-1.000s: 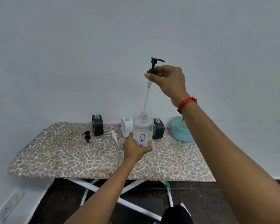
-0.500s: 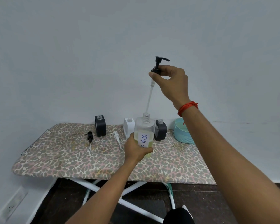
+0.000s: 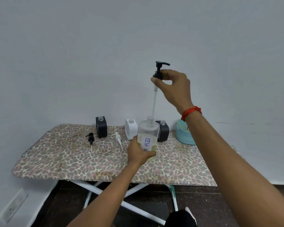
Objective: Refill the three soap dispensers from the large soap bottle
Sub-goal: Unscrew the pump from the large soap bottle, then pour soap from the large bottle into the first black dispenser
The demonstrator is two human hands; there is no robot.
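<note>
Pump (image 3: pixel 159 72) now more upright in R hand (image 3: pixel 175 89).

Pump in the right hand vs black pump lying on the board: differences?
The held pump is upright in the air, pinched by the right hand; the lying pump rests flat, untouched. The held pump looks larger, with a longer tube. Both have black heads and pale tubes.

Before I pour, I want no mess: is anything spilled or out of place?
No spill shows. A black pump and a white pump lie loose on the board, tubes bare; nothing else stands out.
</note>
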